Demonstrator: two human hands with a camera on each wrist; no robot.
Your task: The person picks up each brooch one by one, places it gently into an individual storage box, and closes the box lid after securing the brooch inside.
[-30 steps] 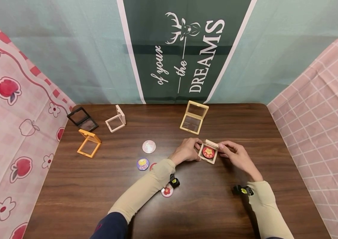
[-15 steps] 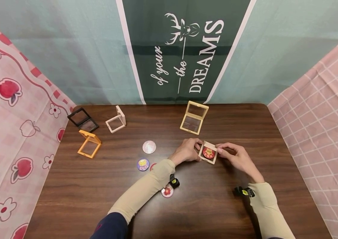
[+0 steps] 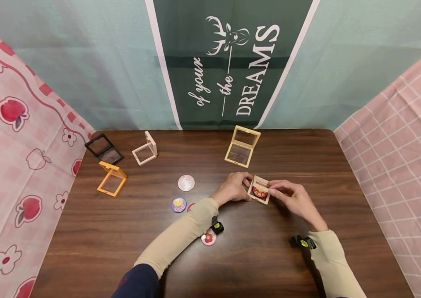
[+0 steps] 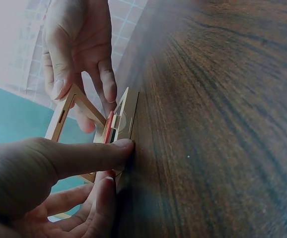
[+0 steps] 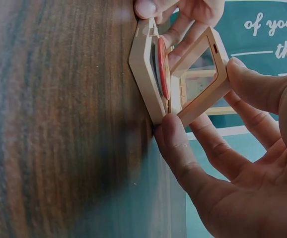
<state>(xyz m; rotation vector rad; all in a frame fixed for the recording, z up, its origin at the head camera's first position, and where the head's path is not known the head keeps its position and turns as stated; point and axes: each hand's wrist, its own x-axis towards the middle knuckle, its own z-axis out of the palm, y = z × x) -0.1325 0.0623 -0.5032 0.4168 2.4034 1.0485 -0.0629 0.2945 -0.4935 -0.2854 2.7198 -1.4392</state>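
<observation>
Near the middle of the surface (image 3: 270, 256), both hands pinch a half-open beige case (image 3: 259, 190): left hand (image 3: 232, 188) steadying its flat base, right hand (image 3: 292, 196) tilting the lid above a red badge (image 3: 259, 192).

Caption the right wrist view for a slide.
Both hands hold a half-open beige frame case with a red badge inside.

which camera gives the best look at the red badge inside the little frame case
The right wrist view: the red badge sits edge-on between the case's halves, close up. The left wrist view shows a thin red sliver; the head view shows its face, small and partly covered.
</observation>
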